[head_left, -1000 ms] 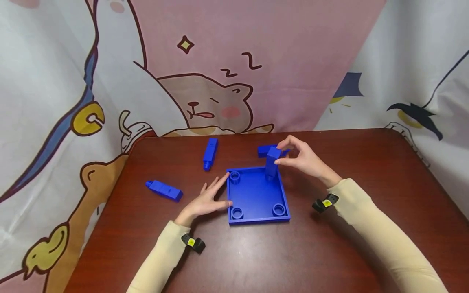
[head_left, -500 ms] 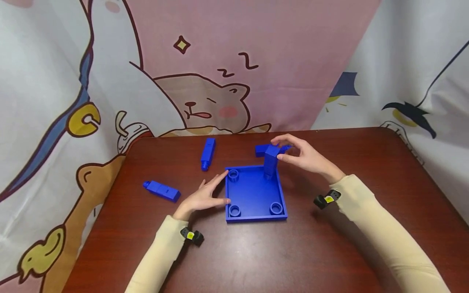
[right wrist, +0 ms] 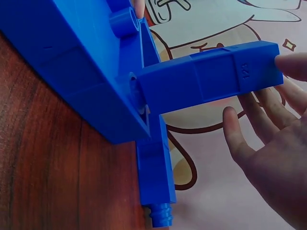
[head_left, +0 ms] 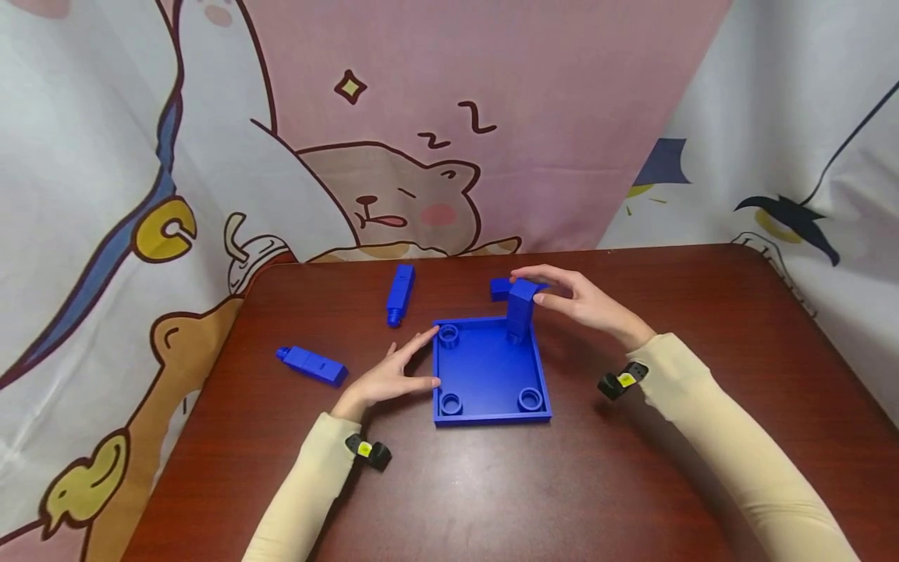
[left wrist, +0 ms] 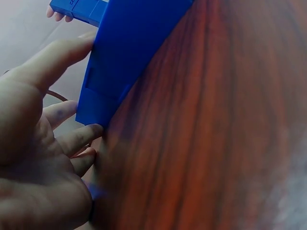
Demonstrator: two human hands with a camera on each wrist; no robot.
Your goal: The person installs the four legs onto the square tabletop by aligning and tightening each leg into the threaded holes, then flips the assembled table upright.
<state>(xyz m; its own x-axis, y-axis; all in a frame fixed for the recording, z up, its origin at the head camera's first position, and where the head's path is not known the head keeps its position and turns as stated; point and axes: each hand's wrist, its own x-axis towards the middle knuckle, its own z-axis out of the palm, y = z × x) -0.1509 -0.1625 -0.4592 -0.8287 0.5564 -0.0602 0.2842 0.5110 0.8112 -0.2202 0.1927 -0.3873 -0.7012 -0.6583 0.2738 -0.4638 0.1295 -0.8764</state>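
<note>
A blue square tray [head_left: 483, 373] lies with its rim up, round sockets in its corners. In its far right corner a blue leg [head_left: 520, 307] stands upright, its lower end at the socket. My right hand [head_left: 588, 304] holds the leg near its top between thumb and fingers; the right wrist view shows the thumb at the end of the leg [right wrist: 216, 74] and fingers along its underside. My left hand [head_left: 385, 381] rests against the tray's left side, fingers extended, thumb on the rim and forefinger at the far left corner. The left wrist view shows its fingertips at the tray wall [left wrist: 127, 45].
Another blue leg [head_left: 501, 289] with a threaded end lies behind the tray, partly hidden by the right hand. Two more lie to the left: one leg [head_left: 401, 294] at the back and one leg [head_left: 313, 365] beyond the left hand. A printed curtain [head_left: 548, 156] hangs behind the brown table [head_left: 477, 499].
My right hand's fingers have shifted round the top of the upright leg, the forefinger reaching further over to the left. The left hand and the tray stay much the same.
</note>
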